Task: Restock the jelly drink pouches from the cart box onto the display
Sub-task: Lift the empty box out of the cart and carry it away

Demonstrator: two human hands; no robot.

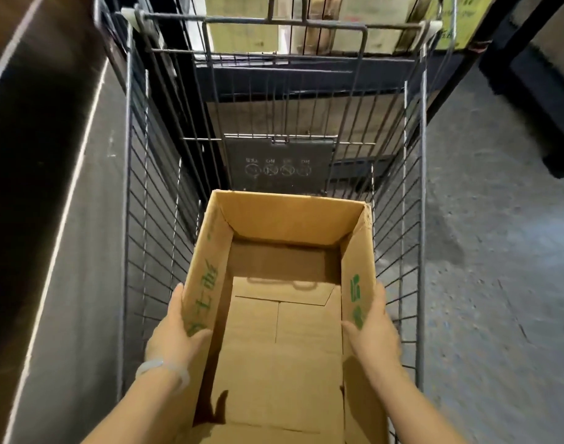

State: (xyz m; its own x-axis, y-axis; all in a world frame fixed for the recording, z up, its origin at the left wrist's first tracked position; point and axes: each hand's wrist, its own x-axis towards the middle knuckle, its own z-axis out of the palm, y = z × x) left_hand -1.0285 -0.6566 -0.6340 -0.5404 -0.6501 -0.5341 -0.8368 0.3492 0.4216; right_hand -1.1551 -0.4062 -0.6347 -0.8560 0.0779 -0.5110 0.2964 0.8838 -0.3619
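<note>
While both hands (274,341) grip the cardboard box's (284,347) side walls, wire cart (130,219) sides stand near.

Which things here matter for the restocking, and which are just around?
Job: cardboard box, no pouches visible inside; wire cart; left hand and right hand holding the box's sides.
Around: white wristband, dark panel, floor.

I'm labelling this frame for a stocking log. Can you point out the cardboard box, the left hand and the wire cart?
cardboard box (284,341): head view, on its bare inner floor.
left hand (175,334): head view, middle of the hand gripping the box's left wall.
wire cart (152,251): head view, on its left wire side.
</note>
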